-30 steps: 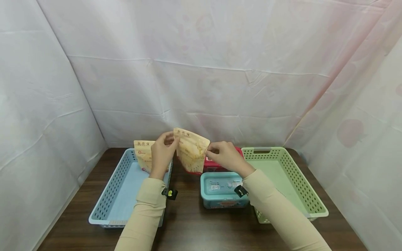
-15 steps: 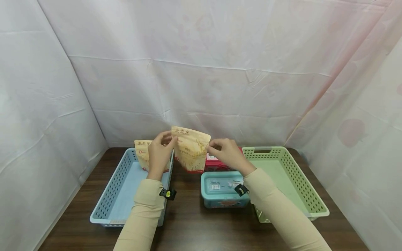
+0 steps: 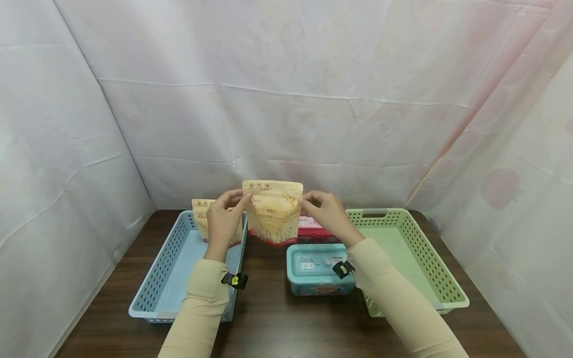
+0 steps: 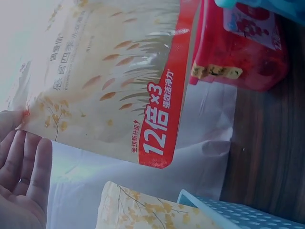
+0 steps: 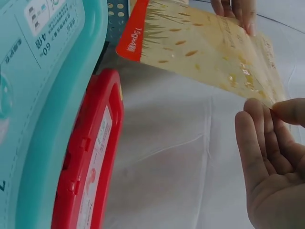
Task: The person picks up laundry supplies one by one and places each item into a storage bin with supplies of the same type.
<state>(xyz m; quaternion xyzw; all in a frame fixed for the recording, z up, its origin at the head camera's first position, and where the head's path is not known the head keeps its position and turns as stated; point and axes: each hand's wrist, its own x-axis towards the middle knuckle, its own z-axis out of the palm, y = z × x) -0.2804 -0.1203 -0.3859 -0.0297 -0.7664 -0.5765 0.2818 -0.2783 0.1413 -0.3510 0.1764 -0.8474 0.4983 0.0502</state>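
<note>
A cream stand-up pouch (image 3: 274, 214) with a red band along its bottom hangs upright in the air between both hands. The left hand (image 3: 224, 219) pinches its left edge near the top. On the opposite edge, the right hand (image 3: 329, 214) grips between thumb and fingers. Close up in the left wrist view, the pouch (image 4: 109, 71) shows printed grain stalks and white lettering. A second, similar pouch (image 3: 201, 219) stands at the back of the blue basket (image 3: 156, 278), partly hidden by the left hand.
A teal lidded box (image 3: 319, 268) sits mid-table, with a red box (image 3: 315, 233) behind it, partly covered by the pouch and right hand. To the right lies a green basket (image 3: 412, 248). White cloth (image 3: 286, 124) encloses the back and sides.
The held pouch has turned to face the camera more squarely, and its top edge has levelled. The left hand shifted slightly left; the right hand rose a little. More of the red box's lid shows.
</note>
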